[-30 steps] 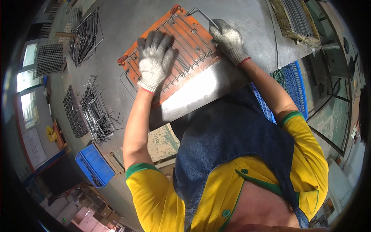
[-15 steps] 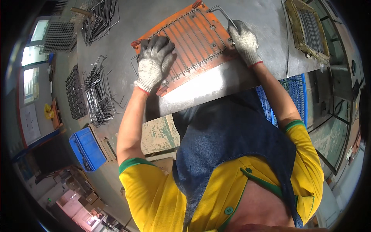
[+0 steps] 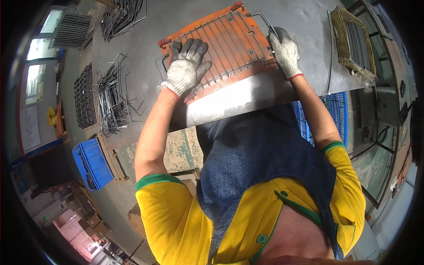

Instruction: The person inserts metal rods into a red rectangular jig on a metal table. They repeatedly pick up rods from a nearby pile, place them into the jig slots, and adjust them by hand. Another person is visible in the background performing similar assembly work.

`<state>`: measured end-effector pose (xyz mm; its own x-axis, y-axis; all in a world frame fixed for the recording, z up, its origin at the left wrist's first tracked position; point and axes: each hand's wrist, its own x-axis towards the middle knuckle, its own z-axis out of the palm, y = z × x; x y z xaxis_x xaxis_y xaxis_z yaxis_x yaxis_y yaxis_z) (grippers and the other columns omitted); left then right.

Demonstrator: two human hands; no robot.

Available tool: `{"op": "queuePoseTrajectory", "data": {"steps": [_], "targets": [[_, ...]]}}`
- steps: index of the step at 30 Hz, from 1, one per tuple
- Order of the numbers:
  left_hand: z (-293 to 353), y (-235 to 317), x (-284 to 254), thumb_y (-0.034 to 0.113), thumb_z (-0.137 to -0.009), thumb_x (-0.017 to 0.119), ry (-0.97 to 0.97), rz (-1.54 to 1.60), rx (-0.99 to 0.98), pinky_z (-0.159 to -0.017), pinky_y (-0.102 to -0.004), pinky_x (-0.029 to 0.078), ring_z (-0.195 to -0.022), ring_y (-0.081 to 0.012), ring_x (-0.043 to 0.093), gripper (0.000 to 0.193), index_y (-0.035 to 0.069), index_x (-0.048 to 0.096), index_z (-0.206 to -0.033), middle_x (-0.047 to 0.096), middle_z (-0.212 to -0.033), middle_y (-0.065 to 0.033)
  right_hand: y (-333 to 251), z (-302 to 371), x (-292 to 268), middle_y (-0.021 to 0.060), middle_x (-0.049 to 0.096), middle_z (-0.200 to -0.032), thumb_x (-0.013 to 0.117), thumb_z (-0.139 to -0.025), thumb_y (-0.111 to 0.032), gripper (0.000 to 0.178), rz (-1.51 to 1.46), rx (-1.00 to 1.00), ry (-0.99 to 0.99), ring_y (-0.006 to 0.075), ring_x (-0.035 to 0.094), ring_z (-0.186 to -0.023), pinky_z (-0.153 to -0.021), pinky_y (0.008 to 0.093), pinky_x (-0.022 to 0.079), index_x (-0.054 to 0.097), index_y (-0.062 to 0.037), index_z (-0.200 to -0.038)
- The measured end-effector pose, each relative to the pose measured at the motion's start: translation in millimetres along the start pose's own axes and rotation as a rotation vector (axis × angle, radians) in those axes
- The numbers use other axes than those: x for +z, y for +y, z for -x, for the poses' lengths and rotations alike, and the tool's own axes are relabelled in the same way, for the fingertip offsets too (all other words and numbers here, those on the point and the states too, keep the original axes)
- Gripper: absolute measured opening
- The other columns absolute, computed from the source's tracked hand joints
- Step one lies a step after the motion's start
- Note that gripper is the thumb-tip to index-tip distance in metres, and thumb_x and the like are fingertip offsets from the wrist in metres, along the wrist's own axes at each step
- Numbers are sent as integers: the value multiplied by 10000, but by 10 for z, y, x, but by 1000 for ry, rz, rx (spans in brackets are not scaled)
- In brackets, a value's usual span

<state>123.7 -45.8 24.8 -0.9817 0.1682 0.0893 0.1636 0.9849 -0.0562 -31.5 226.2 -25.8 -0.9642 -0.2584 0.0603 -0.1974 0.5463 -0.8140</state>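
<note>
An orange metal jig plate (image 3: 247, 66) lies on the grey steel table (image 3: 229, 104). A wire grille (image 3: 229, 42) of thin parallel rods rests on it. My left hand (image 3: 187, 68), in a white knit glove with dark fingertips, presses flat on the grille's left part, fingers spread. My right hand (image 3: 285, 51), gloved the same way, is closed on the grille's right edge, just below a bent wire handle (image 3: 261, 17).
A heap of bent wire pieces (image 3: 110, 101) lies on the table to the left, with dark stacked parts (image 3: 84, 97) beside it. More wire parts (image 3: 121, 13) lie far left. A framed tray of rods (image 3: 353, 42) sits right. A blue crate (image 3: 92, 163) stands on the floor.
The view has shifted, so the plate and grille now sit higher and more to the right. Both hands stay on the grille in about the same places.
</note>
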Motion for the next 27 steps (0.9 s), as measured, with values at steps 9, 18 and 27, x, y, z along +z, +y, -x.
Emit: {"op": "queuePoseTrajectory", "data": {"steps": [9, 18, 27], "targets": [[336, 85, -322, 434, -726, 668, 29, 203, -131, -1051, -508, 297, -1103, -288, 522, 598, 34, 547, -1155, 559, -1062, -151, 268, -486, -1351, 182, 692, -951, 527, -896, -546, 592, 152, 91, 221, 247, 660, -890, -818, 360, 496, 619, -49, -1205], [456, 215, -112, 374, -732, 707, 145, 53, -112, -980, -498, 344, -1134, -286, 477, 573, 45, 533, -1167, 523, -1133, -122, 1668, -980, -2706, 243, 652, -1040, 508, -917, -439, 448, 919, 152, 106, 410, 640, -949, -785, 499, 509, 645, -46, -1084], [484, 235, 42, 338, -855, 603, 77, 247, -258, -1087, -487, 292, -1275, -384, 434, 503, 19, 538, -1238, 506, -1330, -202, 859, -704, -2281, 161, 649, -1087, 447, -920, -304, 300, 1091, 217, 84, 342, 633, -1006, -820, 465, 497, 641, -87, -990]]}}
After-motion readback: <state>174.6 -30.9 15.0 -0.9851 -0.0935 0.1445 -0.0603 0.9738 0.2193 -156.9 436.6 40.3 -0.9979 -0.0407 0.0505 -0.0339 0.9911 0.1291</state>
